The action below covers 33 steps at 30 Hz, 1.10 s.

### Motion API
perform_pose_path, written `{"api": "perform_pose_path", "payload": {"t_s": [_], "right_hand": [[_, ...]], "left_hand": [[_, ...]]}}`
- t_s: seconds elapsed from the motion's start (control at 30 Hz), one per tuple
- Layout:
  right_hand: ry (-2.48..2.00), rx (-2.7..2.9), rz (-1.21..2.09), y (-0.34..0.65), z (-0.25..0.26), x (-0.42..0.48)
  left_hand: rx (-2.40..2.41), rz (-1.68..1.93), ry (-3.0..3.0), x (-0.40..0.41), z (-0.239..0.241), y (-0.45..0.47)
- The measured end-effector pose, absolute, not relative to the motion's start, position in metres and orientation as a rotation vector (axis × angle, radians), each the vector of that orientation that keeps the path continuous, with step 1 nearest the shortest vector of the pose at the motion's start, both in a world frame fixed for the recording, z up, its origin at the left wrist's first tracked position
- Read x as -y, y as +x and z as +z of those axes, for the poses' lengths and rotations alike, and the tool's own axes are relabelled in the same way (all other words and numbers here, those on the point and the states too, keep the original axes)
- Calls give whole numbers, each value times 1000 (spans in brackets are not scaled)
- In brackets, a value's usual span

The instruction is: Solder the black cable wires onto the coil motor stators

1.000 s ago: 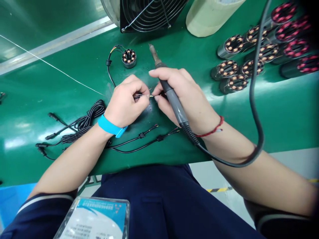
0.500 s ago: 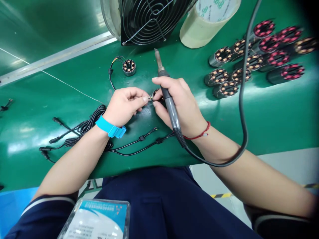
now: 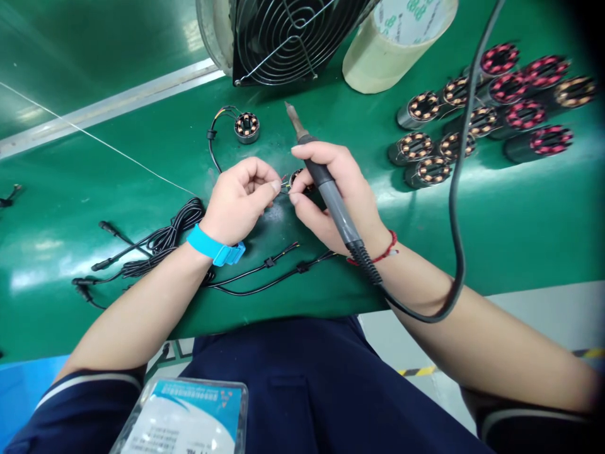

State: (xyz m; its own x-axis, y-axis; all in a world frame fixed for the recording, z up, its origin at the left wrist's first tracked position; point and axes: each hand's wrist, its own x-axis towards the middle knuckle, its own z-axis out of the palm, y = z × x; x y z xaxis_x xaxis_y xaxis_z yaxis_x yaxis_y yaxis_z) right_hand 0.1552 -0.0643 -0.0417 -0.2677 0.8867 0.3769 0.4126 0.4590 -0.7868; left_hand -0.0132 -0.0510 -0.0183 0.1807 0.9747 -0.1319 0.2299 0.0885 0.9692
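Observation:
My left hand is closed in a pinch on thin coloured wires beside a small motor stator. Much of that stator is hidden behind the fingers of my right hand. A soldering iron lies across my right hand, its grey tip slanting up and left, away from the wires. The right thumb and a fingertip are also close together at the wires and the stator's edge. Above my left hand, another stator with copper coils stands on the green table, joined to a black cable.
A fan with a wire guard and a large tape roll stand at the back. Several wound stators are grouped at right. Coiled black cables lie at left, near a thin strand. The iron's cord loops over my right forearm.
The soldering iron has tilted further left, its tip lower and its rear end further right. The wires between my hands look more spread. Both hands stay almost in place.

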Motion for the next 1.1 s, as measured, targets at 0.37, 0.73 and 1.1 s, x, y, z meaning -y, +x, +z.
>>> {"api": "perform_pose_path", "payload": {"t_s": [0.37, 0.73, 1.1], "right_hand": [[-981, 1707, 803, 152, -42, 61], [-1058, 1905, 790, 164, -39, 60], [-1069, 2075, 569, 165, -41, 56]], "left_hand": [[-1155, 956, 2079, 52, -19, -23], [-1208, 842, 2248, 55, -20, -23], [-1288, 800, 2069, 53, -22, -20]]}}
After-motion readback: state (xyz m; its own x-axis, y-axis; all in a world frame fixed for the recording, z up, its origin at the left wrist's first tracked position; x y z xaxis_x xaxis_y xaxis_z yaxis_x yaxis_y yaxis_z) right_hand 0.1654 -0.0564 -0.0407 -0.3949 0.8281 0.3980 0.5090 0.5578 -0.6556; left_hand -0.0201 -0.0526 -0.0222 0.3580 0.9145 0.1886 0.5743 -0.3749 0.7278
